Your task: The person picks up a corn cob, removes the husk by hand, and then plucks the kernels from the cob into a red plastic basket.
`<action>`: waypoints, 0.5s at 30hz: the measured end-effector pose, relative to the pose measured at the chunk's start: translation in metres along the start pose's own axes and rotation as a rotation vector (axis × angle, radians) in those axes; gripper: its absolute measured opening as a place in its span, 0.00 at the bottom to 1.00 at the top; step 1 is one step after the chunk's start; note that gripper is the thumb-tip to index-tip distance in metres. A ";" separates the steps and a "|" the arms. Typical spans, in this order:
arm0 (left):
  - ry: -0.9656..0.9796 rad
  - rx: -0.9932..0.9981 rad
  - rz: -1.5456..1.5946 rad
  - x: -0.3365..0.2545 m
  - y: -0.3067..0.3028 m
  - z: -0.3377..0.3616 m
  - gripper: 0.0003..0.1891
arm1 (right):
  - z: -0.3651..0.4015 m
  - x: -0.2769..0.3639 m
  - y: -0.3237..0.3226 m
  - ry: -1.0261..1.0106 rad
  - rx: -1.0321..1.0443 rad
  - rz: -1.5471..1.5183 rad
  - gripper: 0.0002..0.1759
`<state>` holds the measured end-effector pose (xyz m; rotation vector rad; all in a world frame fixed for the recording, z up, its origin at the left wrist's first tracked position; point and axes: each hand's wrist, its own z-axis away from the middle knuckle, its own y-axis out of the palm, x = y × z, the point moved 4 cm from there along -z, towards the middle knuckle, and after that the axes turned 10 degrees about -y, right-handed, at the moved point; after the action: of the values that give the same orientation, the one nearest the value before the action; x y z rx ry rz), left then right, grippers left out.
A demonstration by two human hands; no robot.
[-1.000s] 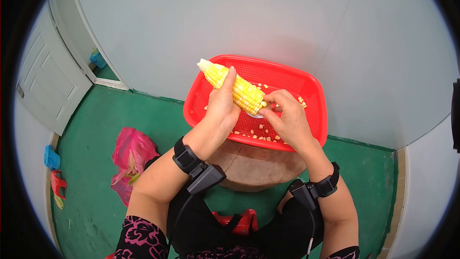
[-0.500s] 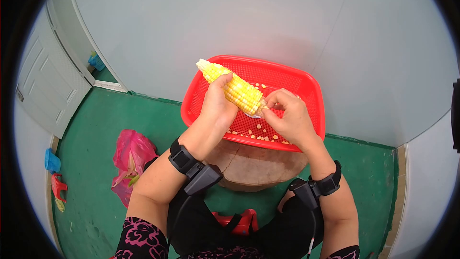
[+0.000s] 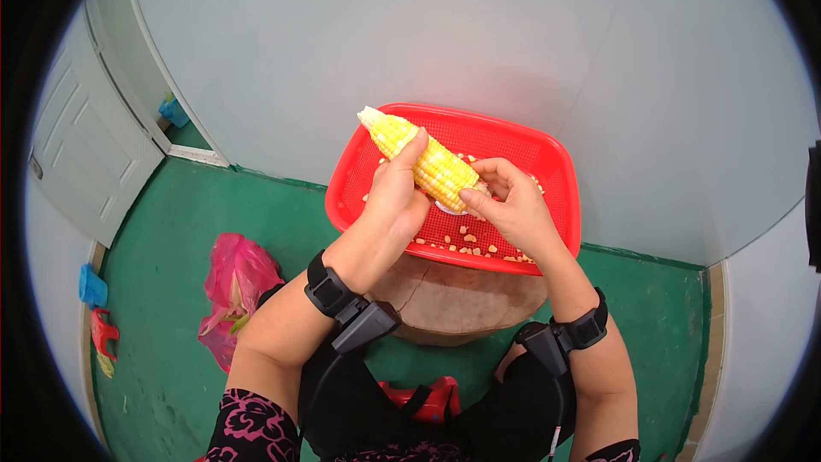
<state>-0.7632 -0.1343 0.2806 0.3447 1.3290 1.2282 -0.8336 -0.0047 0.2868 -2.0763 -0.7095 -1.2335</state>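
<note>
Wooden block (image 3: 453, 304) nearest, apparently raising the red basket (image 3: 571, 205) within easy reach. Right hand (image 3: 522, 212): fingers closed on the lower end of the corn cob (image 3: 438, 171) (kernel pinched too? cannot tell). Left hand (image 3: 398, 195): wrapped round mid-cob, thumb on top, probably for steadiness. Cob tilted above the basket, where loose kernels (image 3: 469, 239) lie. Grey wall (image 3: 479, 26) beyond.

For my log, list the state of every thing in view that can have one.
Yellow corn cob: husked, tilted, held
Left bare hand: closed around the cob
Right bare hand: touching the cob's lower end
Red plastic mesh basket: upright
Pale yellow corn kernels: loose in the basket
Pink plastic bag: crumpled
White panelled door: open
Black forearm straps: fastened
</note>
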 end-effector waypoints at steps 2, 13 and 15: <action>0.011 -0.001 -0.016 0.000 -0.001 -0.001 0.18 | 0.000 0.003 0.001 0.004 0.030 -0.178 0.20; -0.059 0.008 0.053 0.005 -0.009 -0.014 0.21 | 0.005 0.011 0.004 -0.189 -0.072 0.192 0.14; -0.061 0.039 0.078 0.006 -0.011 -0.015 0.22 | 0.004 0.011 0.004 -0.237 -0.097 0.256 0.15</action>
<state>-0.7726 -0.1406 0.2646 0.4618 1.2985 1.2486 -0.8238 -0.0028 0.2937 -2.3354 -0.4735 -0.9065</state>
